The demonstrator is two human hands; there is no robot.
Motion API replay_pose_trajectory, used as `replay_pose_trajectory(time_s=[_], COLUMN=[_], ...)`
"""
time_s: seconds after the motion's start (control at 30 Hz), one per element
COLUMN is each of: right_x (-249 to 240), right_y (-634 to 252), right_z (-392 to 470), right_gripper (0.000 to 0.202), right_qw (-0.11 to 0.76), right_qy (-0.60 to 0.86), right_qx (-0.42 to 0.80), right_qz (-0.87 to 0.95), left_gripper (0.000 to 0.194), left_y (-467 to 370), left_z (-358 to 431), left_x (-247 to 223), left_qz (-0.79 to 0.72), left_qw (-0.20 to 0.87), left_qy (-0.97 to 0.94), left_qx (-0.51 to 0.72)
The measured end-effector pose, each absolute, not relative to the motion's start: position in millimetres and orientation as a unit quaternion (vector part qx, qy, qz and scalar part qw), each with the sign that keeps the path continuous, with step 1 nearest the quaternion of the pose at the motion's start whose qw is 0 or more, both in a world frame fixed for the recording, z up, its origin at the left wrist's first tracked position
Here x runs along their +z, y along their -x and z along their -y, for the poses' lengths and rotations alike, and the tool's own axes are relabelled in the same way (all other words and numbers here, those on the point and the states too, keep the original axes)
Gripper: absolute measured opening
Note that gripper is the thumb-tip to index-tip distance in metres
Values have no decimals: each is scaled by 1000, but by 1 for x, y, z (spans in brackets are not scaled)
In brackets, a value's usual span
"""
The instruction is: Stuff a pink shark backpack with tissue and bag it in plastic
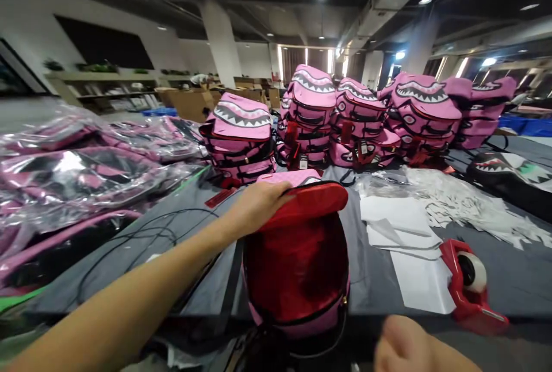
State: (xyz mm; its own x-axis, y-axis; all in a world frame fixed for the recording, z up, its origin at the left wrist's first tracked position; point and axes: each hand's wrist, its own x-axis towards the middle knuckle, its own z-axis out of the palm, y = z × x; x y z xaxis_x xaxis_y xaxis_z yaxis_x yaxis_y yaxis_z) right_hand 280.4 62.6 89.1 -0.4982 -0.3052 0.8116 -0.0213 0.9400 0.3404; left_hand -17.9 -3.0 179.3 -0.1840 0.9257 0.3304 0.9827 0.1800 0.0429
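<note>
An unzipped pink backpack with a red lining lies at the front edge of the grey table, its opening facing me. My left hand is closed on the backpack's top flap, at the upper left of the opening. Low at the right, my right hand is near the table edge, apart from the backpack. It is blurred, with its fingers curled, and whether anything is in it cannot be made out.
Stacked pink backpacks with shark-teeth prints line the back. Plastic-wrapped bags are piled at left. At right are white paper sheets, a red tape dispenser, white scraps and a black bag.
</note>
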Motion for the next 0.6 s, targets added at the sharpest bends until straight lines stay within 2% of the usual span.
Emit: replay_pose_trajectory(time_s=[0.1, 0.13, 0.17, 0.23, 0.27, 0.3, 0.37, 0.43, 0.47, 0.5, 0.53, 0.57, 0.6], right_x=[68, 65, 65, 71, 75, 80, 88, 93, 95, 96, 96, 95, 92], right_y=[-215, -202, -194, -191, -192, -192, -188, -173, -164, -155, -148, -142, -139], right_z=[-75, -87, -100, -121, -129, -135, -144, -149, -151, -152, -151, -149, -146], right_gripper=[20, 28, 25, 24, 31, 37, 52, 63, 53, 39, 30, 24, 21], right_qw=[474, 481, 481, 518, 548, 581, 618, 595, 564, 545, 552, 575, 599], right_qy=[-128, -112, -110, -94, -51, 9, 131, 143, 118, 110, 111, 104, 96], right_qx=[-165, -173, -170, -136, -115, -89, -22, 89, 157, 196, 197, 189, 172], right_qz=[856, 852, 853, 840, 827, 809, 775, 786, 802, 808, 802, 789, 776], left_gripper=[25, 23, 22, 21, 21, 21, 16, 20, 27, 27, 25, 22, 32], left_y=[17, 16, 16, 14, 12, 8, -7, -25, -33, -39, -41, -40, -37], left_z=[-12, -10, -7, 3, 7, 11, 16, 17, 15, 13, 8, 2, -7], left_x=[202, 203, 203, 198, 194, 189, 174, 146, 127, 106, 84, 62, 42], left_qz=[738, 732, 730, 730, 738, 744, 706, 554, 476, 386, 310, 312, 348], left_qw=[49, 41, 37, 50, 70, 113, 277, 465, 503, 495, 426, 387, 377], left_qy=[655, 660, 663, 664, 656, 645, 633, 652, 673, 728, 802, 817, 814], left_qx=[-155, -164, -165, -153, -140, -132, -155, -226, -258, -275, -281, -291, -272])
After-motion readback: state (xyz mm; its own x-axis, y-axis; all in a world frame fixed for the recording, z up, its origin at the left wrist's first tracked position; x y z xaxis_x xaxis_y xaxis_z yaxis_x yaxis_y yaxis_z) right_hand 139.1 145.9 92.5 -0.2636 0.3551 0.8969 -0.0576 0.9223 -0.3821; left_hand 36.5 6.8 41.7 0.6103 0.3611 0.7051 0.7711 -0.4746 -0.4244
